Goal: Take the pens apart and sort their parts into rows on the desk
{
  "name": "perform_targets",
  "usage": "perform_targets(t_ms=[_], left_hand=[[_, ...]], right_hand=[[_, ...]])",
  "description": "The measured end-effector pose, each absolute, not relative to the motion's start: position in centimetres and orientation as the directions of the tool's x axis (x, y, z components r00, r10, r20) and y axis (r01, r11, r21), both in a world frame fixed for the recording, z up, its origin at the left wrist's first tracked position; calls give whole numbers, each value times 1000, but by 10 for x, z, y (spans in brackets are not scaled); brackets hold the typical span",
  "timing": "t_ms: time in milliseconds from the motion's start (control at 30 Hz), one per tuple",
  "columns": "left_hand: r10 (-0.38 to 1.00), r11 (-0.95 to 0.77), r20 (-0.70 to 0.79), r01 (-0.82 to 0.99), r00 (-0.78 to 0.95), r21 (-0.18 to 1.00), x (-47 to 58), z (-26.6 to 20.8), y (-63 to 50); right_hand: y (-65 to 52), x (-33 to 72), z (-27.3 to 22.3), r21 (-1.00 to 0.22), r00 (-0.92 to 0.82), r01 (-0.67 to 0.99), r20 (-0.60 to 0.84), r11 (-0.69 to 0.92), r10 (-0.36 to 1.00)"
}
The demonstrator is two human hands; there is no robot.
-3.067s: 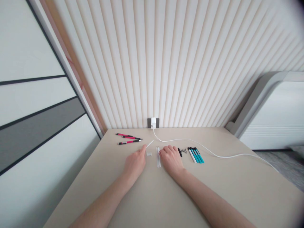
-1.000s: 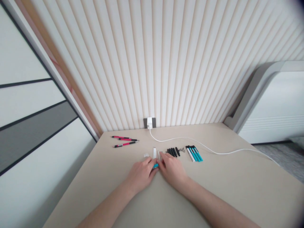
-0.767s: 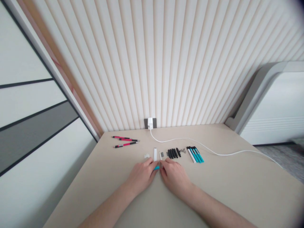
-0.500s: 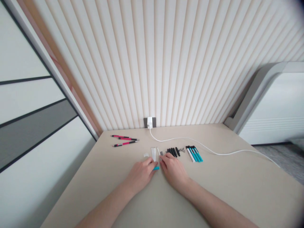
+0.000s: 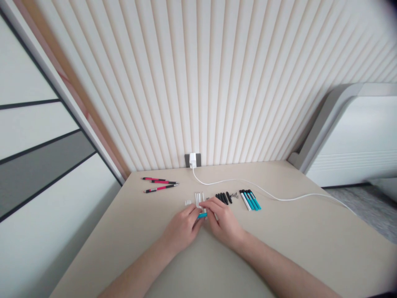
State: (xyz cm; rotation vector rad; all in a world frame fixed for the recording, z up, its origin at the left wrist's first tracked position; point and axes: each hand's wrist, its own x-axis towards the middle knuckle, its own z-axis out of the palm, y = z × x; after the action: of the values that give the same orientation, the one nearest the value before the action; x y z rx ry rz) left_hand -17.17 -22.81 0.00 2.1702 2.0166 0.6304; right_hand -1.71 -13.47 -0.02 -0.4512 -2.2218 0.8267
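Observation:
My left hand (image 5: 181, 227) is closed around a teal pen barrel (image 5: 202, 215), held just above the table. The barrel points right, toward my right hand (image 5: 226, 221). There the fingers of that hand are pinched together at the barrel's right end; whatever small part sits between them is hidden. Just beyond both hands lie several thin white rods (image 5: 197, 199), partly covered by my fingers. A row of small white pieces (image 5: 187, 203) is left of the rods. To the right are several black pen grips (image 5: 222, 198) and small dark metallic parts (image 5: 235, 195).
Several teal pens (image 5: 253, 200) and a white one (image 5: 245, 201) lie side by side at the right. Red-and-black pens (image 5: 159, 188) rest at the back left. A white cable (image 5: 273, 198) runs across the table from a wall charger (image 5: 192, 160).
My right hand has moved left and come up to the end of the teal barrel. My left hand has lifted and turned the barrel slightly. The camera view has shifted a little.

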Motion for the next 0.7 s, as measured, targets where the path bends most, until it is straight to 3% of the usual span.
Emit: perform_targets(t_ms=[167, 333, 467, 700], left_hand=[[968, -104, 253, 914, 2, 393, -174, -2, -227], [934, -66, 345, 899, -97, 432, -176, -3, -224], [885, -55, 413, 834, -213, 548, -179, -3, -222], [843, -94, 408, 652, -350, 753, -180, -6, -219]], right_hand=[[-140, -14, 9, -658, -750, 3, 496, 753, 437], [-132, -17, 3, -685, -712, 29, 497, 728, 497], [-121, -16, 0, -709, -678, 67, 483, 702, 554], [-119, -16, 2, -718, -733, 115, 405, 687, 546]])
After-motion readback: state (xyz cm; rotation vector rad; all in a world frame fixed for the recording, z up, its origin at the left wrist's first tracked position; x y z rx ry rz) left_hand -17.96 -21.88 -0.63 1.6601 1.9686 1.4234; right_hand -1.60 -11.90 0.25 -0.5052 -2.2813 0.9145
